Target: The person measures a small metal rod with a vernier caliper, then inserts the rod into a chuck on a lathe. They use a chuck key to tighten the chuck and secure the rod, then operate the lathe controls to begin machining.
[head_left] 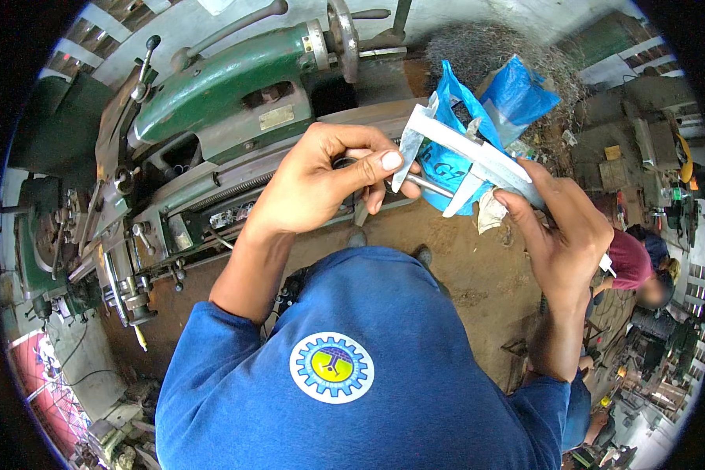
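A metal vernier caliper (471,149) is held up in front of my chest, its jaws spread apart. My right hand (560,223) is closed round the caliper's beam end, thumb below and fingers above. My left hand (321,176) is closed on a thin metal rod (431,186), with the thumb beside the caliper's outer jaw. The rod's free end points right, across the gap between the jaws toward the other jaw. Whether its tip touches that jaw I cannot tell. My left fingers hide the rod's other end.
A green lathe (227,86) with a handwheel (342,39) runs along the far left. Blue plastic bags (517,98) lie before a heap of metal shavings (486,47). At the right, a person in a maroon shirt (630,260) bends near cluttered machinery.
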`<state>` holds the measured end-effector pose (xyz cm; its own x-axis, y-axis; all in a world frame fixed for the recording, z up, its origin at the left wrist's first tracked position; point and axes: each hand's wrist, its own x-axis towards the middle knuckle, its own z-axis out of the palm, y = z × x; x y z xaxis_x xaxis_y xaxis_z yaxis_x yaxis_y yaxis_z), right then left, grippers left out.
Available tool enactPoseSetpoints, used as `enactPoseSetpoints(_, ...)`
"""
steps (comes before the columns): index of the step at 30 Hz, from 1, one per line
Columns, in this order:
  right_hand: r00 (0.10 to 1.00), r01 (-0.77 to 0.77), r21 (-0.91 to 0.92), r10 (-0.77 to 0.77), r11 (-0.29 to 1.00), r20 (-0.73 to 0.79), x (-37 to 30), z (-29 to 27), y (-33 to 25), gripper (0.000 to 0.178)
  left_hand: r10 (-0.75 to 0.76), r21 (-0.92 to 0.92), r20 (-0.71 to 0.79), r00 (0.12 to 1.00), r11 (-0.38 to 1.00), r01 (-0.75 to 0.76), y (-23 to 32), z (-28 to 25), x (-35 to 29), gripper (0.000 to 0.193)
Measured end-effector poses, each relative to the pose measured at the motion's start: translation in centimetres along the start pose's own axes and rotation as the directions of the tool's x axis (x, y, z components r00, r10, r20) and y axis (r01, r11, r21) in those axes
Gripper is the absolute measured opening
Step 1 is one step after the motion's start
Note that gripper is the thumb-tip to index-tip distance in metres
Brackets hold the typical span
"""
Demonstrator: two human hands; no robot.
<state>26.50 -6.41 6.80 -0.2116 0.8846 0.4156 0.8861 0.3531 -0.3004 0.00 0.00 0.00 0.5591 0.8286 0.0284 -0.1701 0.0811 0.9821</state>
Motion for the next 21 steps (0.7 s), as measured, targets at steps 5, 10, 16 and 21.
enactPoseSetpoints(5,0.999,0.045,0.026,-0.045,0.999,-0.016,-0.2,0.1,-0.1,0.039,0.029,-0.002,-0.005,1.000,1.000,-0.029,0.0,0.2,-0.5,0.030)
enactPoseSetpoints(10,0.998,0.060,0.044,-0.059,0.997,-0.036,-0.5,0.2,-0.4,0.039,0.022,0.009,-0.020,1.000,1.000,-0.022,0.1,0.3,-1.1,0.030)
enactPoseSetpoints(16,0.996,0.079,0.046,-0.077,0.996,-0.055,-0.7,0.4,-0.7,0.040,0.034,0.034,-0.016,0.999,0.999,-0.034,0.2,0.2,-1.6,0.030)
enactPoseSetpoints(21,0.993,0.104,0.039,-0.101,0.994,-0.069,-0.6,0.6,-0.7,0.042,0.029,0.042,-0.029,0.999,0.999,-0.028,0.2,0.2,-1.9,0.030)
